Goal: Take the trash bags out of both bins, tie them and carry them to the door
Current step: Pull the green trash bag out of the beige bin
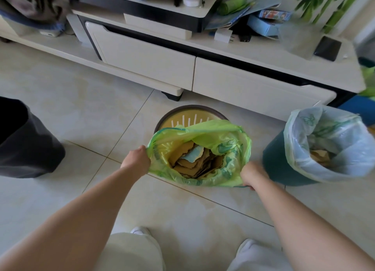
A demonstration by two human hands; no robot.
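You were early in the job. The teal bin on the right had its pale bag in place, untouched. The green bag, full of cardboard, was off the yellow bin rim, seemingly partway out and untied. Your left hand gripped its left edge with curled fingers, and your right hand gripped the near-right edge.

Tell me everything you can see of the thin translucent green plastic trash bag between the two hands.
The thin translucent green plastic trash bag has darker green printed patterns and a teal drawstring hem. Its mouth is stretched wide open, untied. The left hand grips its left edge, the right hand its right edge. It holds torn brown cardboard scraps and covers the near part of the round yellow slatted bin.
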